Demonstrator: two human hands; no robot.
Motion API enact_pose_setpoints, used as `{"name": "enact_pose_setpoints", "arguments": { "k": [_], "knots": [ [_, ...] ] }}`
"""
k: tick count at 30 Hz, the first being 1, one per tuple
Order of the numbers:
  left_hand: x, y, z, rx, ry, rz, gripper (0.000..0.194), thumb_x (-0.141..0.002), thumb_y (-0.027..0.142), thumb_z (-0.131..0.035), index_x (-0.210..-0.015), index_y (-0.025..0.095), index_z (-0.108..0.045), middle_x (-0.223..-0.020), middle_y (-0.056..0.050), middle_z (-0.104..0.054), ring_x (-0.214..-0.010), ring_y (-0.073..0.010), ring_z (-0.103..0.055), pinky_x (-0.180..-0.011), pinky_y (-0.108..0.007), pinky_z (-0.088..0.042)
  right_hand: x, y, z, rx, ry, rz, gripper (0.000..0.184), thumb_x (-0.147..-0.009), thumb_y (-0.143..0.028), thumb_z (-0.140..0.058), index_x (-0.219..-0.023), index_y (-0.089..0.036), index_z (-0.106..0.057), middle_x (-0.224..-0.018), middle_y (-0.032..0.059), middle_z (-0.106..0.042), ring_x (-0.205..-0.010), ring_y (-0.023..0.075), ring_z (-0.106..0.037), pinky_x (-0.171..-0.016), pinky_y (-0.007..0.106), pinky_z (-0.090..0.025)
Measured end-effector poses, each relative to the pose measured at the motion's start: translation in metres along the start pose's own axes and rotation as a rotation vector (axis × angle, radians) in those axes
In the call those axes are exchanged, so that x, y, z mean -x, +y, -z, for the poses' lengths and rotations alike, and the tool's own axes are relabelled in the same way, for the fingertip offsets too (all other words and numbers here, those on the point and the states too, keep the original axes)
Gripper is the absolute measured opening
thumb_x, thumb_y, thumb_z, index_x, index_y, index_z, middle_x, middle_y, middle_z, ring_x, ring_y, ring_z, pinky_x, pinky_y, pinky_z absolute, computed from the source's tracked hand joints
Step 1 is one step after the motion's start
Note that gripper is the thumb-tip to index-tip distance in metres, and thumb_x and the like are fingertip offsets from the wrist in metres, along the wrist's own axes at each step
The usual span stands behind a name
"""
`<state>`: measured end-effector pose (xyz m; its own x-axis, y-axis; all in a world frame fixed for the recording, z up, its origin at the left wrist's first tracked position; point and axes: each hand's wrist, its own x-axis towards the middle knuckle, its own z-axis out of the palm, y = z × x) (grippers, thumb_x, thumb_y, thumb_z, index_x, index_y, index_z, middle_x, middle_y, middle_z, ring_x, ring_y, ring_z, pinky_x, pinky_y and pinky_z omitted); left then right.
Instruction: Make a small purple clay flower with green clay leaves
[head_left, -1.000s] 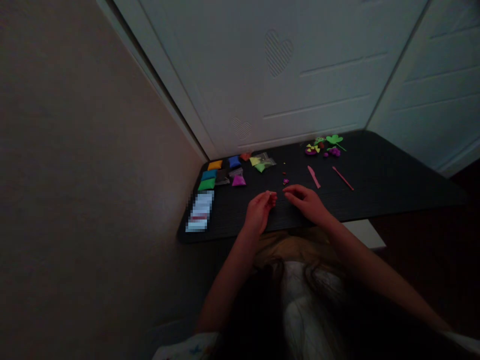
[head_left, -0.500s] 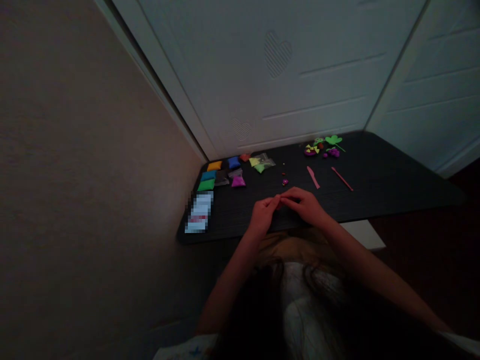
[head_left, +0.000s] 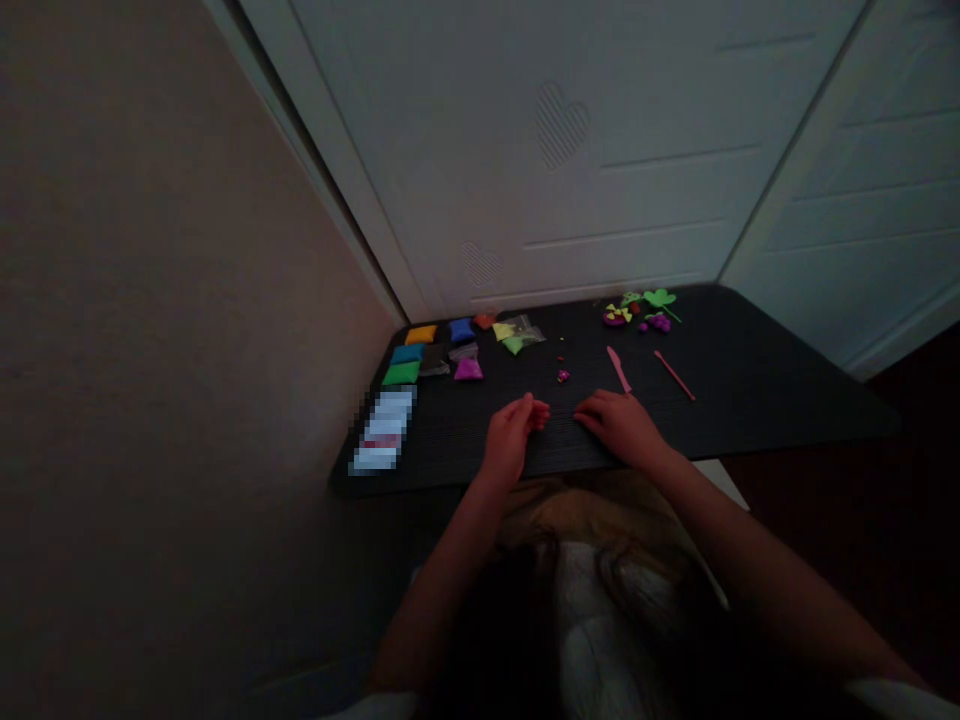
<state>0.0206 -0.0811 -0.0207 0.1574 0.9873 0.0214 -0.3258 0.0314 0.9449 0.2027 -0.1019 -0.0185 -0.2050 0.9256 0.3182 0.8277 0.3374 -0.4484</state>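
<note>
Over the near part of the dark table, my left hand (head_left: pixel 514 432) is turned palm inward, its fingers loosely curled and apart from the thumb. Nothing shows in it. My right hand (head_left: pixel 613 422) is palm down with its fingers stretched toward the tabletop; what may lie under them is hidden. A gap separates the two hands. Just beyond them lies a small purple clay piece (head_left: pixel 563 376), with a tiny reddish bit (head_left: pixel 560 358) behind it. The pink plastic knife (head_left: pixel 619 368) has its near end close to my right knuckles.
A thin pink stick tool (head_left: pixel 675 376) lies to the right. Farther back are a purple piece with yellow bits (head_left: pixel 616 317), purple balls (head_left: pixel 659 323) and a green clover shape (head_left: pixel 660 298). Bags of coloured clay (head_left: pixel 469 369) and a blurred-out phone-like rectangle (head_left: pixel 384 430) occupy the left.
My hands were together, fingertips meeting; now they are apart. The left has moved slightly left, and the right has turned palm down toward the table. The view has shifted a little.
</note>
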Motion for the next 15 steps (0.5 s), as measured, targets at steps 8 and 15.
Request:
{"name": "enact_pose_setpoints", "arguments": {
  "k": [8,15],
  "knots": [
    [0.002,0.003,-0.001,0.014,-0.008,0.012,0.027,-0.075,0.038,-0.056,-0.069,0.014,-0.066,-0.068,-0.004,-0.06,-0.063,-0.0104,-0.052,-0.062,-0.024,-0.039,0.004,0.007,0.006,-0.009,-0.093,0.105,0.029,-0.081,-0.036,-0.049,-0.103,-0.022,-0.063,-0.091,0.0062,-0.062,-0.084,0.0172,-0.056,-0.076,0.03,-0.041],
    [0.001,0.001,0.0,0.023,-0.011,0.008,0.027,-0.075,0.037,-0.056,-0.07,0.013,-0.066,-0.07,-0.004,-0.061,-0.065,-0.0108,-0.053,-0.062,-0.024,-0.039,0.007,0.009,0.013,0.008,-0.127,0.148,0.034,-0.086,-0.026,-0.038,-0.116,-0.022,-0.054,-0.094,0.0065,-0.059,-0.086,0.0165,-0.055,-0.078,0.031,-0.041]
  ]
}}
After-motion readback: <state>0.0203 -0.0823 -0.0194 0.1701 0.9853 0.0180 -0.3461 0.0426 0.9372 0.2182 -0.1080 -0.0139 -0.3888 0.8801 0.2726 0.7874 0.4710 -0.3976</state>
